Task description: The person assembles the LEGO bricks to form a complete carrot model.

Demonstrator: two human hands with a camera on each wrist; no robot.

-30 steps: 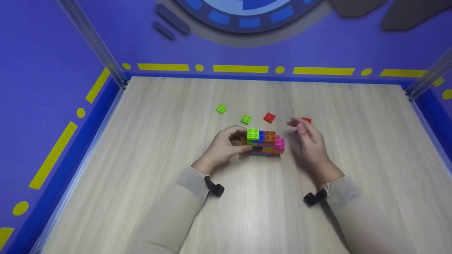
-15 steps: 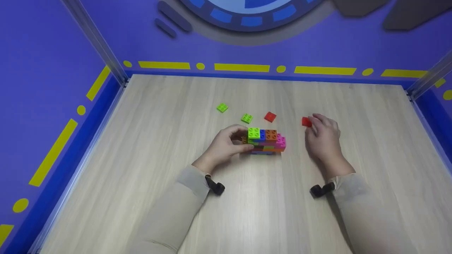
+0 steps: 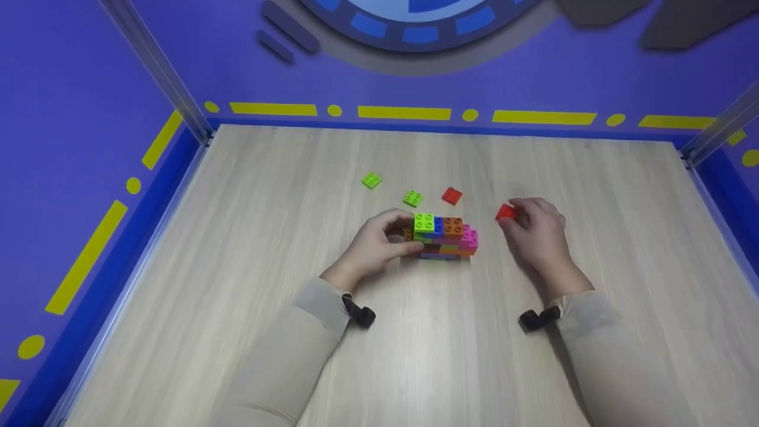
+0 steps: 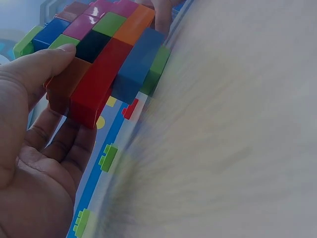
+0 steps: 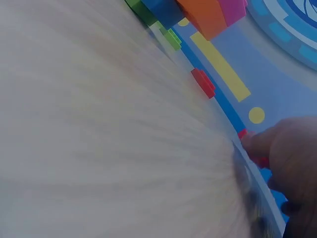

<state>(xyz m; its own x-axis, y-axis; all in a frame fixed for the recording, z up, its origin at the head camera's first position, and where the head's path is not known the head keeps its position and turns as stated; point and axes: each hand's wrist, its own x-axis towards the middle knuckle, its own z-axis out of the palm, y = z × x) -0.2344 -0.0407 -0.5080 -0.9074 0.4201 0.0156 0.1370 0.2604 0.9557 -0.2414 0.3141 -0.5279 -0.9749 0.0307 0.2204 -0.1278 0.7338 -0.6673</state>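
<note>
A stack of toy building bricks in many colours stands in the middle of the table, lime, blue and brown on top and pink at its right end. My left hand grips its left end, the thumb along the near side; the left wrist view shows the layered side of the stack. To the right, my right hand pinches a small red brick between thumb and fingers. In the right wrist view the right hand covers most of that red brick.
Behind the stack lie two flat lime bricks and another red brick. The wooden table is bounded by blue-purple panels at the back and sides.
My right hand has moved right to the far-right red brick, taken hold of it and shifted it slightly left. The left hand keeps its grip on the stack.
</note>
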